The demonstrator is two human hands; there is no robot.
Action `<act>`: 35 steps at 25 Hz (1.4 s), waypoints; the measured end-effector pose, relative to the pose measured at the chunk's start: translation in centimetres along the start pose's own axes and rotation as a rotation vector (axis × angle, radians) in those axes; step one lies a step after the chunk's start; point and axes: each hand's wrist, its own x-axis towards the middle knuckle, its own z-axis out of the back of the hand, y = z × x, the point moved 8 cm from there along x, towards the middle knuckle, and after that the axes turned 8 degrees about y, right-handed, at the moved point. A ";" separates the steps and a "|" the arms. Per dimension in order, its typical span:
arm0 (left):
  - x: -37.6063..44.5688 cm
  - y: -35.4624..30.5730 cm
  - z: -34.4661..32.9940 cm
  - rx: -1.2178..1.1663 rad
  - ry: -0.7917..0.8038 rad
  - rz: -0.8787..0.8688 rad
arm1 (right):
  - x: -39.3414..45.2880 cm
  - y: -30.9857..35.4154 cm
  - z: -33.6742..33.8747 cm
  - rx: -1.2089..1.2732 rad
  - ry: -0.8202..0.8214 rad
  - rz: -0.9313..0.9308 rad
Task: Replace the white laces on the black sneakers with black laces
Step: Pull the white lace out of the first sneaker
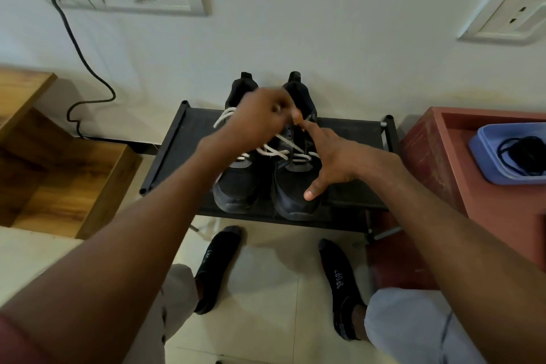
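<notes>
Low black shoe rack [177, 139] against far wall, wooden unit left, red cabinet [428, 157] right w/ blue tray [484, 163] of black laces [523, 154]; black sneakers [251, 186] mid-rack, white laces [274, 151] loosened; left hand [260, 121] curled, pinching lace above; right hand [331, 163] spread wide, forefinger touching right shoe's tongue.

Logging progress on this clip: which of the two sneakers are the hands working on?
The right sneaker: the right hand rests on it and the left hand pinches at its upper eyelets. The left sneaker is crossed only by the left forearm.
</notes>
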 end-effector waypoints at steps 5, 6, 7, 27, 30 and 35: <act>0.6 0.8 -4.2 0.512 0.155 -0.063 | 0.3 -0.1 0.0 -0.020 0.015 -0.017; 0.7 0.6 -4.2 0.493 0.122 -0.078 | 0.3 -0.1 0.0 -0.025 0.012 -0.018; 0.9 0.5 -4.1 0.449 0.092 -0.086 | 0.2 -0.1 0.0 -0.024 0.007 -0.017; -2.1 0.5 0.7 0.478 0.190 0.209 | -0.2 2.3 3.0 0.063 -0.287 0.111; -1.9 -0.2 -1.9 0.595 0.252 0.116 | 0.3 2.7 2.5 0.134 -0.318 0.093; -0.9 2.1 -5.6 0.664 0.315 0.107 | 0.2 2.5 2.5 0.132 -0.295 0.102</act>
